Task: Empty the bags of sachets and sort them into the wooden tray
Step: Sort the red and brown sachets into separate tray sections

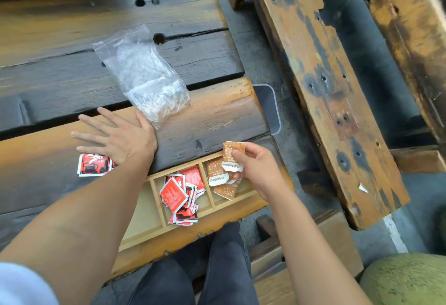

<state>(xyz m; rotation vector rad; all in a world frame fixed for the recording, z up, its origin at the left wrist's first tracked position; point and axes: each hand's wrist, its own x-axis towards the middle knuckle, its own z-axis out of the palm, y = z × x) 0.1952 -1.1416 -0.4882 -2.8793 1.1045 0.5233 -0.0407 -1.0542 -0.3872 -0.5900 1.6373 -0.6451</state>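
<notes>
Hiding red sachets (93, 164) partly, left fingers (94, 123) spread flat; right fingers (251, 152) pinching brown sachet (231, 146)

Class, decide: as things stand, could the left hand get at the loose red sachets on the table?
Probably yes: the left hand lies flat and empty on the table, and the loose red sachets lie right by its wrist, in the open.
</notes>
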